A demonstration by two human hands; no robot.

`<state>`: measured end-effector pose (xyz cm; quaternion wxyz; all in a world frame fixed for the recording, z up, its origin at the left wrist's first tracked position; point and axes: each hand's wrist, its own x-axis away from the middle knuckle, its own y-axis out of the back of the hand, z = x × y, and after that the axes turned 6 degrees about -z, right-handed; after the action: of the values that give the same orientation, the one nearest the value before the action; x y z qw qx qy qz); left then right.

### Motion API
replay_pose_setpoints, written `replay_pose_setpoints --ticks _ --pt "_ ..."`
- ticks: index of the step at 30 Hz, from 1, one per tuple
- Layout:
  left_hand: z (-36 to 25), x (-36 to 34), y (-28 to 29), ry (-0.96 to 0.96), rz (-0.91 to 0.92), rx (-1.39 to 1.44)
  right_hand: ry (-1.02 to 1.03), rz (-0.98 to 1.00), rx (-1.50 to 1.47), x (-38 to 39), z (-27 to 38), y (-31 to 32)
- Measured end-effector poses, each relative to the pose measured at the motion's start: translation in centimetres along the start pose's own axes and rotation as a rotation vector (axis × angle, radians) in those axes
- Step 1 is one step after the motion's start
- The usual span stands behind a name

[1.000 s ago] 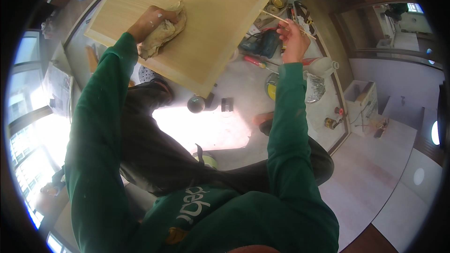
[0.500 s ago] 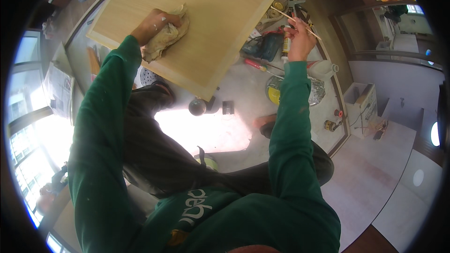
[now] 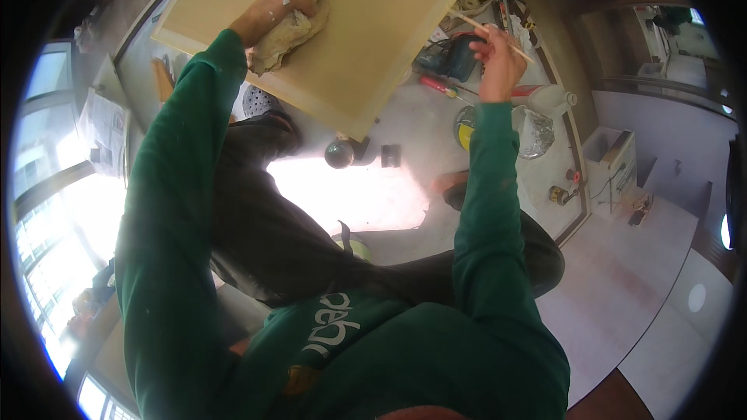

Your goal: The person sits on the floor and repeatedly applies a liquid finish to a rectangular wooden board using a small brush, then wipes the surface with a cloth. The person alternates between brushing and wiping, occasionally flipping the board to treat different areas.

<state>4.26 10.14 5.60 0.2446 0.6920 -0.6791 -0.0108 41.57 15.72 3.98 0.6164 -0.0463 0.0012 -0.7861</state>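
Observation:
A large pale wooden panel (image 3: 381,23) with a lighter border strip lies at an angle in front of me. My left hand (image 3: 272,15) is closed around a crumpled beige rag (image 3: 294,37), which rests on the panel's left part. White spots mark the back of that hand. To the right, my right hand (image 3: 499,62) pinches a thin wooden stick (image 3: 475,25) between thumb and fingers. The stick's far end meets the panel's right edge; whether it has a brush tip there is too small to tell.
Right of the panel lie a dark blue item (image 3: 461,61), a red-handled tool (image 3: 437,86), a white jug (image 3: 554,99) and crumpled foil (image 3: 535,134). A dark ball-shaped object (image 3: 339,153) sits by the panel's near corner. A white box (image 3: 608,157) stands farther right.
The whole view has shifted a little. My right hand and the stick have come nearer along the panel's right edge. My left hand stays on the rag at about the same spot.

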Motion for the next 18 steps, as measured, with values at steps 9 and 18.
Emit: replay_pose_setpoints --ticks 9,18 --pt "0.6 0.2 0.3 -0.154 0.013 -0.096 -0.409 -0.116 -0.284 9.0 -5.9 5.1" --pt "3.7 -2.0 2.2 -0.312 0.095 -0.319 -0.882 -0.273 -0.293 10.7 -22.9 6.4"
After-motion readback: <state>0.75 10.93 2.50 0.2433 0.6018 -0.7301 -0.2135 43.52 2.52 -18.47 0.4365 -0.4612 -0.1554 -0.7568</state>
